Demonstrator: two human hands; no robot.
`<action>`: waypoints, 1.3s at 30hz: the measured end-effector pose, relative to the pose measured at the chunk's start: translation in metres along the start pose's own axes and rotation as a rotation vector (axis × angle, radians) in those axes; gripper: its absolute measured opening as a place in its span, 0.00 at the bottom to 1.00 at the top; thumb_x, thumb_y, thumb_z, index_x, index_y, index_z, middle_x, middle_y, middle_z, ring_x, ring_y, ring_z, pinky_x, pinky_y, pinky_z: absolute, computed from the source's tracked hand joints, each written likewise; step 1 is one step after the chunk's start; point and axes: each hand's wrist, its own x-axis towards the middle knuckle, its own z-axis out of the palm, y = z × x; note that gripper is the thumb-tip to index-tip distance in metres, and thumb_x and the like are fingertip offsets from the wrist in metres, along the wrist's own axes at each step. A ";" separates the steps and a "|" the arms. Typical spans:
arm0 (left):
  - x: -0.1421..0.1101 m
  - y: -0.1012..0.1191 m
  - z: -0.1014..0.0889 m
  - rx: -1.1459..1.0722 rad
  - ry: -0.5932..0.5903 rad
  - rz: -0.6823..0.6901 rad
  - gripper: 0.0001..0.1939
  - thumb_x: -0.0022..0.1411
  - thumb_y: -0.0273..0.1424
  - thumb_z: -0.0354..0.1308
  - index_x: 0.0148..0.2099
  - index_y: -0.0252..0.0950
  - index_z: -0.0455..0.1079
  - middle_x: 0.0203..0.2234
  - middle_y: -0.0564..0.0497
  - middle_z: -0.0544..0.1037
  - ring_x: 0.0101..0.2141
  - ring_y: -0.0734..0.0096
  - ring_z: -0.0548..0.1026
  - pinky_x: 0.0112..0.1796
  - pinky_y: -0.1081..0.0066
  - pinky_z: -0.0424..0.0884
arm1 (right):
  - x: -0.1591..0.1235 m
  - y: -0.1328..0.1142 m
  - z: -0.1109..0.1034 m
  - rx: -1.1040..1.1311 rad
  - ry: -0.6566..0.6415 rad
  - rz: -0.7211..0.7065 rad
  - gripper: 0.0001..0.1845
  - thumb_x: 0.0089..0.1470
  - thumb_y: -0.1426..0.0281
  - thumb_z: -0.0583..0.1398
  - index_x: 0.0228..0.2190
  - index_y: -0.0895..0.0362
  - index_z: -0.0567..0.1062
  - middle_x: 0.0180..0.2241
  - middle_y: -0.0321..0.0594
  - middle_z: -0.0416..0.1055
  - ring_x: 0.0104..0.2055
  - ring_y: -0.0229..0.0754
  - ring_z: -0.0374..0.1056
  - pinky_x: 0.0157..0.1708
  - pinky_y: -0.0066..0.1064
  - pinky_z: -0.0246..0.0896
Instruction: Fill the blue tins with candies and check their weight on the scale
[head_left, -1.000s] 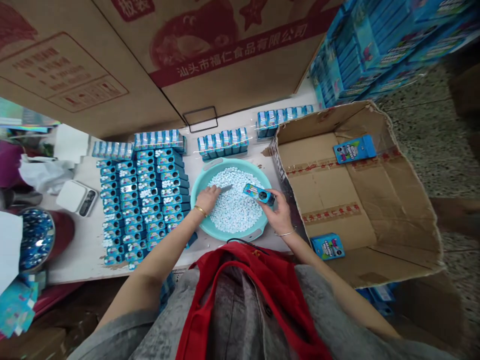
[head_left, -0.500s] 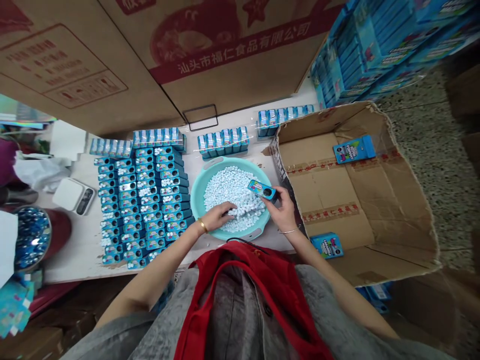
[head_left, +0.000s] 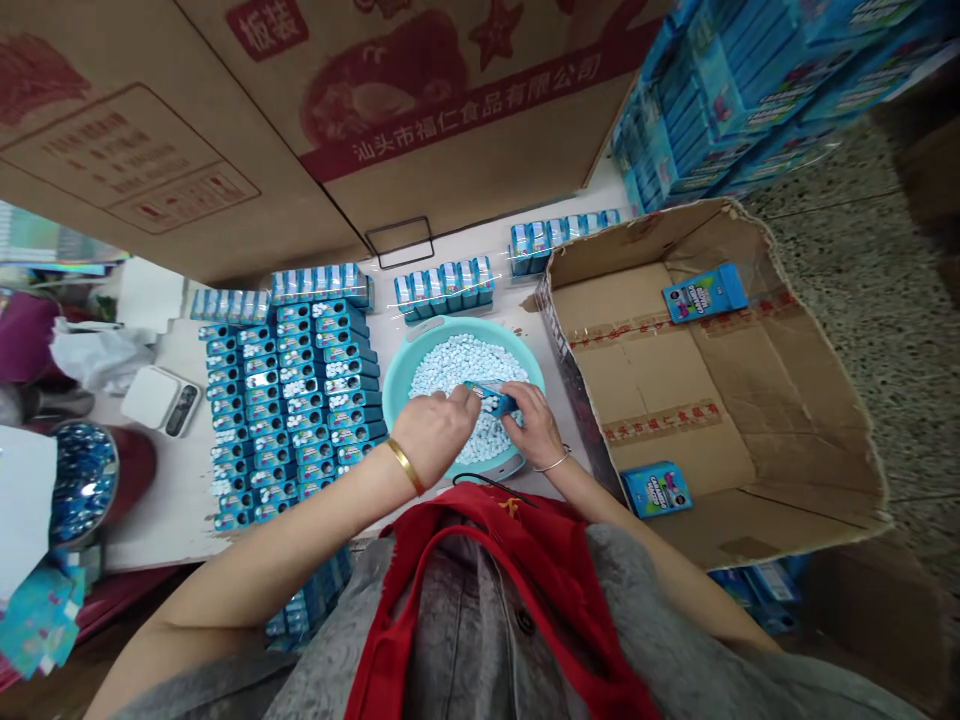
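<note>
Above the basin (head_left: 393, 382), the right hand (head_left: 534, 424) grips a blue box (head_left: 505, 403) lying crosswise; the left hand (head_left: 436, 430), fingers curled, is at its left end, hold unclear.

The hands (head_left: 437, 428) partly hide the held box (head_left: 505, 404).

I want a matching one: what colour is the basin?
The basin is light turquoise, clearest in the head view.
</note>
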 end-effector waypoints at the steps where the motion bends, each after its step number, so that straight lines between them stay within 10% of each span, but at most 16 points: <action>1: -0.003 0.003 -0.005 0.014 0.003 0.005 0.14 0.65 0.21 0.41 0.47 0.31 0.65 0.37 0.42 0.72 0.36 0.61 0.75 0.32 0.67 0.70 | -0.001 0.001 0.001 0.009 0.007 0.002 0.22 0.50 0.78 0.54 0.47 0.53 0.67 0.46 0.46 0.69 0.50 0.51 0.64 0.52 0.50 0.61; 6: -0.017 -0.036 0.016 -0.098 0.010 -0.206 0.09 0.64 0.30 0.50 0.45 0.34 0.65 0.40 0.43 0.72 0.37 0.62 0.75 0.34 0.68 0.69 | -0.004 0.009 -0.001 0.054 0.066 0.085 0.21 0.49 0.77 0.55 0.47 0.53 0.67 0.45 0.46 0.70 0.50 0.51 0.65 0.51 0.49 0.62; 11: -0.016 -0.078 0.103 -0.421 0.037 -0.671 0.15 0.59 0.39 0.56 0.42 0.32 0.65 0.35 0.39 0.75 0.40 0.52 0.75 0.39 0.63 0.68 | -0.004 0.015 -0.007 0.099 0.116 0.151 0.19 0.51 0.73 0.57 0.47 0.53 0.67 0.45 0.46 0.69 0.50 0.51 0.65 0.51 0.48 0.62; 16: -0.008 -0.068 0.163 -0.766 0.233 -0.889 0.17 0.56 0.33 0.58 0.46 0.32 0.61 0.32 0.42 0.76 0.36 0.55 0.76 0.37 0.64 0.68 | -0.005 0.010 -0.011 0.130 0.154 0.193 0.18 0.52 0.68 0.59 0.46 0.54 0.67 0.45 0.46 0.69 0.48 0.49 0.66 0.49 0.45 0.63; 25: 0.004 -0.039 0.155 -1.228 0.707 -0.680 0.20 0.53 0.33 0.56 0.48 0.35 0.58 0.23 0.57 0.70 0.22 0.77 0.69 0.26 0.78 0.65 | -0.008 -0.002 -0.032 0.155 0.276 0.237 0.21 0.51 0.64 0.62 0.46 0.54 0.67 0.42 0.43 0.69 0.44 0.46 0.67 0.46 0.41 0.63; 34: 0.006 -0.081 0.183 -0.947 0.550 -0.773 0.18 0.53 0.29 0.56 0.47 0.33 0.65 0.30 0.49 0.74 0.31 0.65 0.73 0.36 0.67 0.69 | -0.024 0.002 -0.042 0.213 0.293 0.302 0.22 0.49 0.63 0.64 0.45 0.53 0.67 0.38 0.39 0.69 0.39 0.42 0.66 0.42 0.36 0.63; 39: 0.007 -0.080 0.169 -0.673 0.459 -0.728 0.25 0.58 0.34 0.56 0.57 0.34 0.59 0.49 0.39 0.68 0.45 0.54 0.72 0.43 0.62 0.68 | -0.026 0.013 -0.034 0.216 0.304 0.345 0.22 0.48 0.63 0.65 0.45 0.53 0.67 0.38 0.39 0.69 0.39 0.42 0.66 0.42 0.36 0.63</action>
